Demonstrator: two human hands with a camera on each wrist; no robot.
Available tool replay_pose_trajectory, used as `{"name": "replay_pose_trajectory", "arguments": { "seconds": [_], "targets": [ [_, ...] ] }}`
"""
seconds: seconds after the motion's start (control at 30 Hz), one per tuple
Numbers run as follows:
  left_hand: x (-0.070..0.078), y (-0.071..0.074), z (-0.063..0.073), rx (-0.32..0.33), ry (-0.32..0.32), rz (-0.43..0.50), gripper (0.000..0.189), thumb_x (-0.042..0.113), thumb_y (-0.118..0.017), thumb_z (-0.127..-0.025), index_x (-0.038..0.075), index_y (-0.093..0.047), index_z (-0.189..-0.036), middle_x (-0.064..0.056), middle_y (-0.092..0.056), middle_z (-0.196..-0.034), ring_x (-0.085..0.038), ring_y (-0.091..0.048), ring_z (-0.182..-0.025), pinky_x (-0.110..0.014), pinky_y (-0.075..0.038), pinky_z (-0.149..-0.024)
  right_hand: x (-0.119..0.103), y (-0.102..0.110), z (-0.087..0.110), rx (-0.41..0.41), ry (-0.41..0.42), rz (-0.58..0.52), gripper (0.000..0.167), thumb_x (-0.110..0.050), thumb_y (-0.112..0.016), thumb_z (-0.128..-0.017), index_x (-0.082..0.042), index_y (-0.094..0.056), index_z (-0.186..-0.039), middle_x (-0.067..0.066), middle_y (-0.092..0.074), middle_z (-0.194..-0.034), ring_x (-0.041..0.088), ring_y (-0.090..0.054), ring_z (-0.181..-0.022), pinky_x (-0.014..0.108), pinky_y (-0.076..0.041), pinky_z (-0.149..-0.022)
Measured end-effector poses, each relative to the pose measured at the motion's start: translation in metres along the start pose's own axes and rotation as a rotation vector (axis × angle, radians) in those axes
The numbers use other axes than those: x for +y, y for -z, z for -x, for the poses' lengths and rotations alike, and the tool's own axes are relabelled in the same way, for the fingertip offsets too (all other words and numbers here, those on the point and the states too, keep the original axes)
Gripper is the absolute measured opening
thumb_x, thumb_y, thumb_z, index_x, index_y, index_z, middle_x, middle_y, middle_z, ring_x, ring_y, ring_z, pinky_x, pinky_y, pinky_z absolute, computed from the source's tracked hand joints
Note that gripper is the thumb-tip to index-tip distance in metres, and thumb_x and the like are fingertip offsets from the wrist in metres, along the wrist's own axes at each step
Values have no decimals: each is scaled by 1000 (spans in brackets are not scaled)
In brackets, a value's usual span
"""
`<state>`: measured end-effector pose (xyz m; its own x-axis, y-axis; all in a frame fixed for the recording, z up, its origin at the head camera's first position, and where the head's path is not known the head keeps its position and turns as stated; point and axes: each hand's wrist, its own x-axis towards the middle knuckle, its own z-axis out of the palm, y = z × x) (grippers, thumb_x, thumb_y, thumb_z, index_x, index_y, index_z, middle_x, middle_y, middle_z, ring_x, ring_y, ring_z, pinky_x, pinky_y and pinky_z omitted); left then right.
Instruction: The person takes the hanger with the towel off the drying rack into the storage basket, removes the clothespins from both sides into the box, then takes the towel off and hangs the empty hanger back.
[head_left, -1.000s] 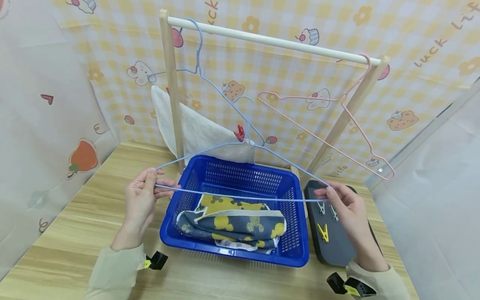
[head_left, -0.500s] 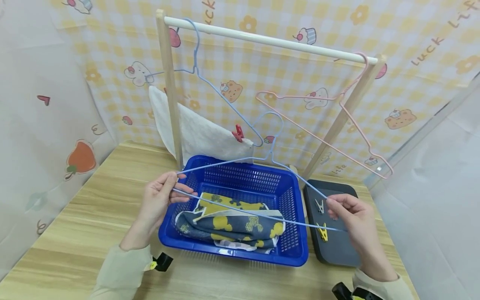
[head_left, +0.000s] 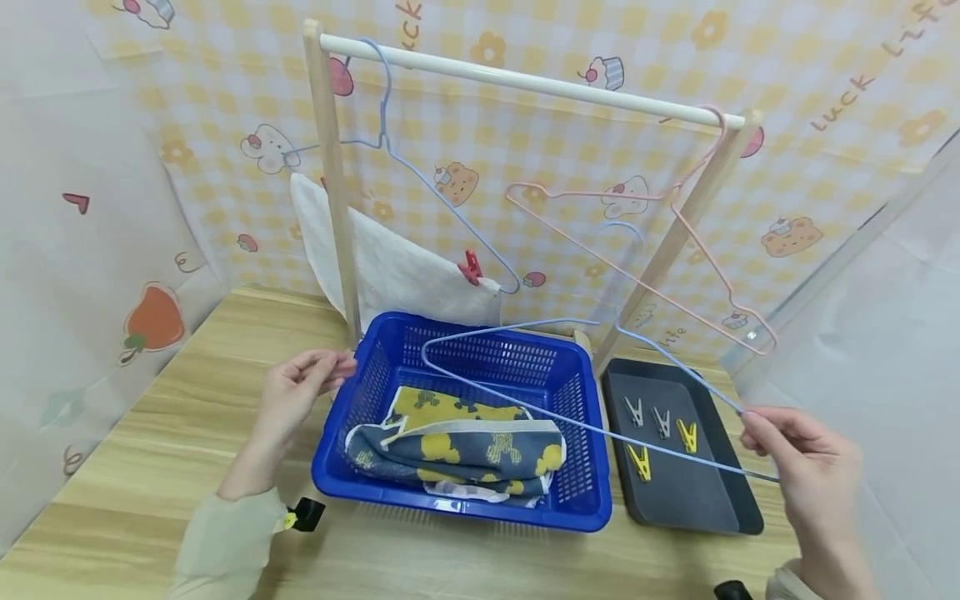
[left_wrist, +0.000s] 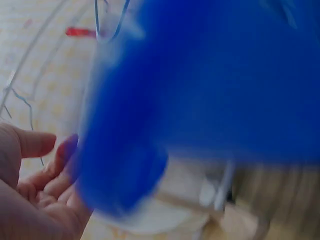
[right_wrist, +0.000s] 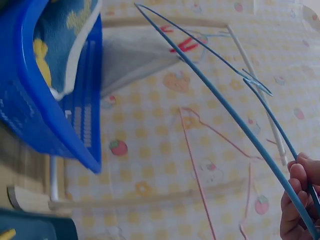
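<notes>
My right hand (head_left: pixel 817 467) pinches one end of a light blue wire hanger (right_wrist: pixel 242 125), and its long lower bar reaches left over the basket. The hook of that hanger points up, near the rack's right post. My left hand (head_left: pixel 300 400) holds nothing and hovers beside the basket's left rim, fingers loosely bent. Inside the blue plastic basket (head_left: pixel 465 515) lies a folded grey-blue and yellow patterned cloth (head_left: pixel 472 450). In the left wrist view the blurred basket fills much of the picture, with the fingers (left_wrist: pixel 55 175) close to it.
A rack with a white rail (head_left: pixel 525 79) stands behind. From it hang another blue hanger (head_left: pixel 450 204), with a white cloth (head_left: pixel 405 275) held by a red clothespin (head_left: pixel 470 267), and a pink hanger (head_left: pixel 600 250). A dark tray (head_left: pixel 690 500) with several clothespins (head_left: pixel 639 463) lies right.
The left hand has let go of the blue hanger and drawn back left. My right hand has carried the hanger rightward and towards the front, off the left hand's side.
</notes>
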<state>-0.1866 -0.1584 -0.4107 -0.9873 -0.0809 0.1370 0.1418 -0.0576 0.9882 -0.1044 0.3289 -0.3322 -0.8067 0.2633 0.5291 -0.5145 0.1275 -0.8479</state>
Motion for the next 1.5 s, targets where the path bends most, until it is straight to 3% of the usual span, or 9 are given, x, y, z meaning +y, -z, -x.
{"name": "replay_pose_trajectory", "arguments": {
  "seconds": [0.17,0.4,0.63,0.87,1.03,1.13,1.27,1.4,1.5],
  "targets": [
    [-16,8,-9,127,47,-181,30,7,-54,-95,-18,-55,-111,6,-70,-87,6,-62,-78,-14,-54,-74,-8,21,-2,30,62,-47,17,30,-51,-77,19,-63,-79,10,-65,-61,14,-60,-52,14,-51,-51],
    [-35,11,-14,56,134,-198,37,7,-54,-95,-18,-50,-121,-24,-64,-109,9,-60,-76,-13,-53,-74,-19,39,-3,173,12,46,11,24,-56,-79,17,-64,-80,9,-63,-58,14,-57,-50,14,-50,-50],
    [-39,10,-14,14,179,-276,39,12,-57,-94,-13,-52,-123,-18,-65,-111,11,-57,-74,-10,-52,-68,-26,49,-4,218,33,60,14,23,-55,-81,14,-65,-80,7,-65,-59,12,-58,-50,12,-48,-51],
    [-41,9,-14,-2,184,-292,36,6,-58,-92,-12,-53,-123,-26,-60,-116,12,-56,-77,-9,-51,-71,-36,44,-22,289,69,470,18,15,-57,-85,3,-69,-79,-11,-62,-58,1,-54,-52,7,-44,-56],
    [-42,10,-14,1,181,-300,36,7,-57,-93,-12,-53,-123,-29,-56,-119,10,-57,-77,-9,-51,-70,-41,23,-49,326,54,342,5,8,-63,-84,8,-68,-84,-2,-63,-61,8,-54,-56,9,-46,-58],
    [-41,11,-12,3,182,-294,37,7,-58,-93,-12,-52,-124,-29,-56,-120,9,-58,-78,-10,-51,-70,-40,5,-67,299,107,379,7,5,-64,-85,10,-68,-86,-4,-63,-63,8,-56,-57,10,-48,-58],
    [-43,12,-11,9,191,-268,38,6,-59,-92,-12,-52,-124,-26,-58,-118,6,-60,-80,-10,-52,-69,-35,-17,-89,257,176,302,8,5,-65,-84,12,-68,-85,-2,-64,-63,8,-56,-56,11,-49,-56],
    [-43,11,-11,4,203,-269,38,7,-59,-92,-11,-52,-125,-26,-58,-119,7,-59,-78,-10,-52,-69,-27,-33,-106,227,168,70,7,8,-68,-80,14,-67,-83,4,-64,-61,11,-56,-53,12,-50,-53],
    [-42,10,-11,9,206,-281,38,9,-59,-93,-11,-53,-125,-27,-56,-121,8,-59,-79,-10,-51,-69,-20,-41,-113,206,141,32,3,8,-68,-79,11,-69,-81,4,-63,-59,11,-57,-51,12,-50,-51]
  ]
}}
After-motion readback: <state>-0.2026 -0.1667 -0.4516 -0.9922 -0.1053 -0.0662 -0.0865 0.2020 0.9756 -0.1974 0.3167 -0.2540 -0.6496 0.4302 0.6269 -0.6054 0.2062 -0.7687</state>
